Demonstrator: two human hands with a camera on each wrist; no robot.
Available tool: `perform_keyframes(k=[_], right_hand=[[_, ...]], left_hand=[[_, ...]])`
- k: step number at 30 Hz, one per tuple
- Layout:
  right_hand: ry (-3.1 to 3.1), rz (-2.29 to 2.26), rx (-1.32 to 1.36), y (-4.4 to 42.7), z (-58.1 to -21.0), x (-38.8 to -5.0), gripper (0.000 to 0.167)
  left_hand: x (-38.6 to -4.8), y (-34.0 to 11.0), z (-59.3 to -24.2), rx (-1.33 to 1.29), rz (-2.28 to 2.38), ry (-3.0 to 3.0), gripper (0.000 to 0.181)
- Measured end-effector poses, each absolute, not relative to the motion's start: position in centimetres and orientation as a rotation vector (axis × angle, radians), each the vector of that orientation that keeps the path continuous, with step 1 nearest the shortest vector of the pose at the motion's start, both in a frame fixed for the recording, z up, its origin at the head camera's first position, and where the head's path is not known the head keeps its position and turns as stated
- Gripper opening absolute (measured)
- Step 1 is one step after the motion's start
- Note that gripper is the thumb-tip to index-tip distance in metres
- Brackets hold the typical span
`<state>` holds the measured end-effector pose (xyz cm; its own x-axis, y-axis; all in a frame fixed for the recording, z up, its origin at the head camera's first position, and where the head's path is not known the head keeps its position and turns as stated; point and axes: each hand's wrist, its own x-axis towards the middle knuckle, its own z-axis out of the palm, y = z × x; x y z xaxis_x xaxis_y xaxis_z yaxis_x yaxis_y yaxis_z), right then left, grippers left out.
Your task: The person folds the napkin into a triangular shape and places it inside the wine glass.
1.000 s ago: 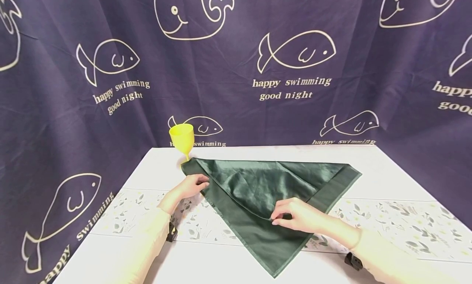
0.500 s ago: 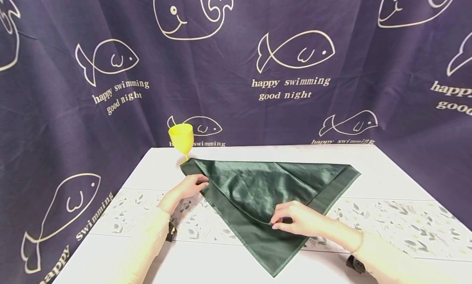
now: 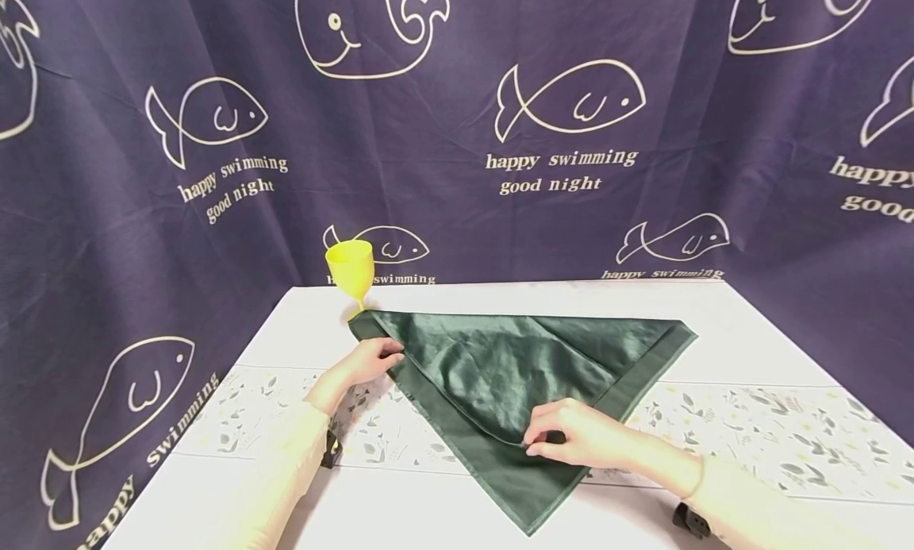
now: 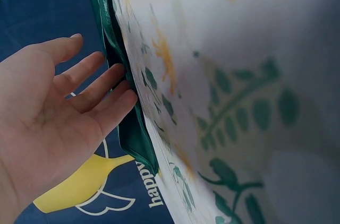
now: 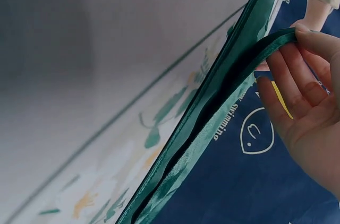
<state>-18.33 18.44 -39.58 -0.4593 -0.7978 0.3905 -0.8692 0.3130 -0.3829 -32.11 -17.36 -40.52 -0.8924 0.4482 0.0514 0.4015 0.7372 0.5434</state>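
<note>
A dark green satin cloth (image 3: pixel 500 367) lies on the table as a triangle, one corner toward the front edge. Its upper layer is folded back, with a band of the lower layer showing along both slanted sides. My right hand (image 3: pixel 581 435) pinches the edge of the upper layer, raised a little off the lower one in the right wrist view. At the cloth's left side, my left hand (image 3: pixel 360 363) rests its fingertips on the border; in the left wrist view its fingers (image 4: pixel 109 86) are loosely extended, thumb apart.
Behind the cloth's left corner stands a yellow goblet (image 3: pixel 351 268), close to it. The white table (image 3: pixel 214 486) has a leaf-patterned strip across it. A dark blue curtain (image 3: pixel 443 177) with white fish drawings hangs behind and at both sides.
My right hand has moved slightly toward the front with the pinched edge, so the upper layer reaches further down over the lower one. My left hand has stayed in place.
</note>
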Motion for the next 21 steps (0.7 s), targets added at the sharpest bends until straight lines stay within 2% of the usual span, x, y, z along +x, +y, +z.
perform_keyframes(k=[21], right_hand=[[-2.454,0.875,1.653,18.70,-40.10,-17.89,0.005]], left_hand=[[-31.96,-17.33,-40.45,0.726,0.856,2.847,0.030]])
